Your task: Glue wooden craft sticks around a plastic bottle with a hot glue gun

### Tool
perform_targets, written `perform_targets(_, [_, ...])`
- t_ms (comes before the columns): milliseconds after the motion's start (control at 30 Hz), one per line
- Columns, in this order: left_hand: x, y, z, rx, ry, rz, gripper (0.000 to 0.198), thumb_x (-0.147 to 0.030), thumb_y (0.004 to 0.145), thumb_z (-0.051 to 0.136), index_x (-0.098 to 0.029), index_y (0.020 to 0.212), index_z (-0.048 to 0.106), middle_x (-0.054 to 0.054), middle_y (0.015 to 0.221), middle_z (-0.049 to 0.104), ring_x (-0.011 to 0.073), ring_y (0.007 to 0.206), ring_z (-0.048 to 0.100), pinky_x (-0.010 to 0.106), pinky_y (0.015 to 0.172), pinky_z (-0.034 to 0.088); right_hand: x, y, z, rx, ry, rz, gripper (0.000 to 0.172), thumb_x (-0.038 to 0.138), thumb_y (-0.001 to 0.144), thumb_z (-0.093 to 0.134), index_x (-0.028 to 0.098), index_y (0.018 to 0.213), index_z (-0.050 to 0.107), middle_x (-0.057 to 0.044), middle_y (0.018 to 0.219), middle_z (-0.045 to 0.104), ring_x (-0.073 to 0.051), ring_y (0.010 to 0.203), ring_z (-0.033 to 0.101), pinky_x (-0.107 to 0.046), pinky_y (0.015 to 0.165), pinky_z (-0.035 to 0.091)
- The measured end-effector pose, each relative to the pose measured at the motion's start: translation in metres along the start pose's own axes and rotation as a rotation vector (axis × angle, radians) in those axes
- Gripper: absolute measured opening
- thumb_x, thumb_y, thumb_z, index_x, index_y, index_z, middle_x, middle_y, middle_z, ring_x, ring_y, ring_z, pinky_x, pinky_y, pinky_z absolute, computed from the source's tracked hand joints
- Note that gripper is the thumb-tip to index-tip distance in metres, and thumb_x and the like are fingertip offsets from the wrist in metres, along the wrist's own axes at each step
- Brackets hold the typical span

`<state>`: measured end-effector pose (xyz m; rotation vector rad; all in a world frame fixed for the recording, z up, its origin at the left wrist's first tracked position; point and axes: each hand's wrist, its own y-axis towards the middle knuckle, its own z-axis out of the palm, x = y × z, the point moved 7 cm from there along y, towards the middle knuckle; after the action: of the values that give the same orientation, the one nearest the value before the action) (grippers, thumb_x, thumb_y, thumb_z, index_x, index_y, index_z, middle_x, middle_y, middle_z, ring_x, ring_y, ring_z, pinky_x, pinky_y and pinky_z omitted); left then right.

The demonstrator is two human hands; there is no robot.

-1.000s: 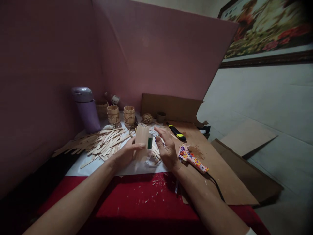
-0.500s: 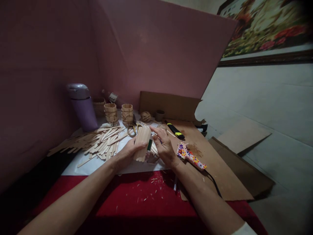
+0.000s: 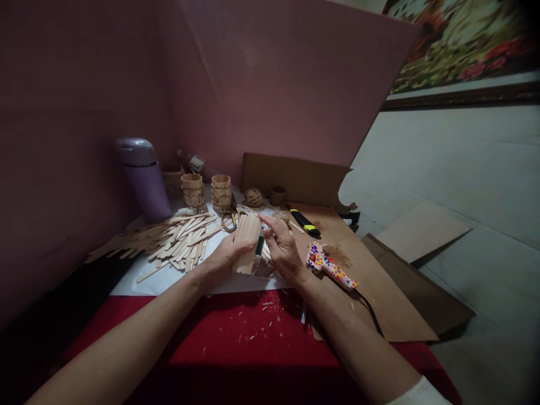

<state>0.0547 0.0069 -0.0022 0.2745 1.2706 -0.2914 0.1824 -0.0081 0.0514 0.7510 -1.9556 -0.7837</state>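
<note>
My left hand (image 3: 223, 260) grips a cup-shaped holder of wooden craft sticks (image 3: 247, 244) wrapped round a can with a green and white label (image 3: 259, 246), held tilted above the table. My right hand (image 3: 282, 249) sits against its right side, fingers curled and pinched at the top edge near the label; what they hold, if anything, I cannot make out. A heap of loose craft sticks (image 3: 169, 241) lies on white paper (image 3: 139, 283) just left of my hands.
A flower-patterned glue gun (image 3: 331, 267) with a black cord lies on brown cardboard (image 3: 379, 292) right of my hands. Behind stand a purple flask (image 3: 143, 179), two finished stick holders (image 3: 207, 192), scissors (image 3: 230, 218), a twine ball (image 3: 253, 197) and a black-yellow cutter (image 3: 304, 221). Pink boards wall the table.
My right hand has closed in from open fingers beside the holder to a pinch at its top edge. My left hand has tilted the holder slightly.
</note>
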Motion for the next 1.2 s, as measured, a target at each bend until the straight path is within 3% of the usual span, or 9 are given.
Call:
perform_targets(267, [-0.002, -0.002, 0.002, -0.028, -0.03, 0.001, 0.058, -0.039, 0.071, 0.078, -0.013, 0.119, 0.06, 0.007, 0.087, 0.07, 0.0179, 0.066, 0.063, 0.027, 0.058, 0.049, -0.004, -0.001, 0.004, 0.019, -0.013, 0.043, 0.04, 0.04, 0.102, 0.037, 0.026, 0.134, 0.056, -0.009, 0.132, 0.063, -0.025, 0.123, 0.055, -0.049, 0.106, 0.042])
perform_targets(367, [-0.003, -0.004, 0.008, -0.039, -0.095, -0.061, 0.053, -0.038, 0.07, 0.077, -0.013, 0.114, 0.062, 0.007, 0.085, 0.07, 0.0184, 0.065, 0.063, 0.028, 0.058, 0.05, -0.006, -0.001, 0.007, 0.042, 0.009, 0.065, 0.045, 0.046, 0.102, 0.036, 0.025, 0.138, 0.053, -0.01, 0.135, 0.06, -0.025, 0.127, 0.052, -0.049, 0.11, 0.039])
perform_targets(533, [-0.001, -0.009, 0.019, -0.011, -0.208, -0.204, 0.03, -0.038, 0.075, 0.07, -0.016, 0.096, 0.066, 0.005, 0.077, 0.068, 0.0184, 0.063, 0.064, 0.028, 0.055, 0.052, -0.013, 0.001, 0.01, 0.107, 0.128, 0.133, 0.067, 0.062, 0.096, 0.037, 0.017, 0.145, 0.046, -0.018, 0.146, 0.05, -0.029, 0.136, 0.045, -0.049, 0.115, 0.033])
perform_targets(667, [0.004, -0.009, 0.018, 0.009, -0.262, -0.26, 0.032, -0.039, 0.078, 0.069, -0.017, 0.102, 0.065, 0.005, 0.077, 0.069, 0.0192, 0.062, 0.066, 0.03, 0.056, 0.055, -0.016, 0.001, 0.013, 0.227, 0.193, 0.166, 0.098, 0.077, 0.076, 0.058, 0.017, 0.15, 0.039, -0.019, 0.153, 0.04, -0.034, 0.142, 0.036, -0.053, 0.117, 0.028])
perform_targets(800, [0.008, -0.009, 0.017, 0.015, -0.285, -0.305, 0.043, -0.04, 0.079, 0.068, -0.014, 0.113, 0.064, 0.008, 0.075, 0.07, 0.0224, 0.061, 0.068, 0.035, 0.06, 0.057, -0.017, -0.002, 0.016, 0.327, 0.231, 0.241, 0.121, 0.069, 0.057, 0.08, 0.021, 0.155, 0.027, -0.016, 0.16, 0.031, -0.036, 0.147, 0.029, -0.055, 0.118, 0.025])
perform_targets(933, [0.01, -0.008, 0.016, 0.001, -0.312, -0.3, 0.047, -0.039, 0.08, 0.067, -0.015, 0.12, 0.063, 0.008, 0.078, 0.072, 0.022, 0.061, 0.068, 0.034, 0.061, 0.057, -0.014, -0.005, 0.017, 0.358, 0.25, 0.274, 0.122, 0.06, 0.058, 0.085, 0.02, 0.157, 0.024, -0.018, 0.16, 0.028, -0.036, 0.146, 0.031, -0.055, 0.117, 0.028])
perform_targets(1200, [0.009, -0.009, 0.013, -0.065, -0.25, -0.272, 0.044, -0.037, 0.078, 0.068, -0.016, 0.117, 0.064, 0.008, 0.082, 0.072, 0.0213, 0.062, 0.067, 0.033, 0.059, 0.056, -0.017, -0.004, 0.018, 0.369, 0.229, 0.254, 0.122, 0.061, 0.057, 0.085, 0.02, 0.156, 0.026, -0.019, 0.158, 0.033, -0.036, 0.145, 0.033, -0.055, 0.116, 0.031])
